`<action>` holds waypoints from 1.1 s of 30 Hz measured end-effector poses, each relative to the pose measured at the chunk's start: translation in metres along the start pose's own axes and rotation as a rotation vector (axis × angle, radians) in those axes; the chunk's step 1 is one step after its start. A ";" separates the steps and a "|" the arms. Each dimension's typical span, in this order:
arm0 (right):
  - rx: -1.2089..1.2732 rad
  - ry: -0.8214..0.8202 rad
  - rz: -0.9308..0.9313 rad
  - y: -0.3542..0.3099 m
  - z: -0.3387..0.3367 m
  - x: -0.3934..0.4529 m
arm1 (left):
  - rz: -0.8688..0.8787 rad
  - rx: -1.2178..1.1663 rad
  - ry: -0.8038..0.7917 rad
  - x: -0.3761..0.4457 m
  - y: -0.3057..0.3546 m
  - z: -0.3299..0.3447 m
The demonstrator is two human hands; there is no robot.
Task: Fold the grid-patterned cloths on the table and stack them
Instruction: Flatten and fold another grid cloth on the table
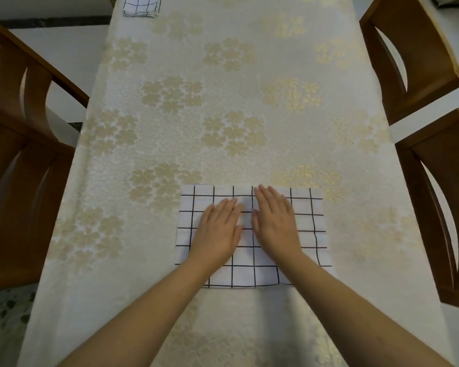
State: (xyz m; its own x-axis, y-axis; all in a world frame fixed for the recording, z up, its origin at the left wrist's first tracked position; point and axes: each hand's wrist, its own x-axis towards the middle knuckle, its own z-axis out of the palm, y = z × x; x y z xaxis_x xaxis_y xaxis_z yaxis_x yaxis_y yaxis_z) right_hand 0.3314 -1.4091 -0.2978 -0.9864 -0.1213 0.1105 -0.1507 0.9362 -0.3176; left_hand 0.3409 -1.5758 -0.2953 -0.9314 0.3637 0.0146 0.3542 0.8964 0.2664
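Note:
A white cloth with a black grid (pixel 306 223) lies flat on the table near me, folded into a rectangle. My left hand (pixel 219 230) presses flat on its left-centre with straight fingers. Beside it, my right hand (pixel 274 221) lies flat on the cloth's middle, fingers straight and pointing away from me. The two hands almost touch. A stack of folded grid cloths (pixel 141 5) sits at the table's far left corner, partly cut off by the frame's top edge.
The long table (pixel 223 102) wears a cream tablecloth with gold flowers. Two wooden chairs (pixel 16 160) stand along the left side and two more chairs (pixel 432 181) along the right.

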 end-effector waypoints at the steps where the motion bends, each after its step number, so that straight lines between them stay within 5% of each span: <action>1: 0.002 -0.032 -0.006 -0.005 0.006 -0.005 | -0.005 0.025 -0.050 -0.005 0.001 0.006; 7: -0.056 -0.158 0.040 -0.002 0.026 -0.020 | -0.007 0.082 -0.168 -0.015 -0.005 0.020; 33: -0.162 -0.292 0.157 0.041 -0.005 -0.052 | -0.107 0.136 -0.217 -0.018 -0.004 0.012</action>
State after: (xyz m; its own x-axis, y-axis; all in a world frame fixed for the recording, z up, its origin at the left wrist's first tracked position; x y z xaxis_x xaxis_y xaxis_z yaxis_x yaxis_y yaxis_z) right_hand 0.3764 -1.3630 -0.3120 -0.9772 -0.0393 -0.2085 -0.0069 0.9881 -0.1538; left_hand 0.3576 -1.5830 -0.3079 -0.9294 0.2979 -0.2177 0.2767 0.9530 0.1232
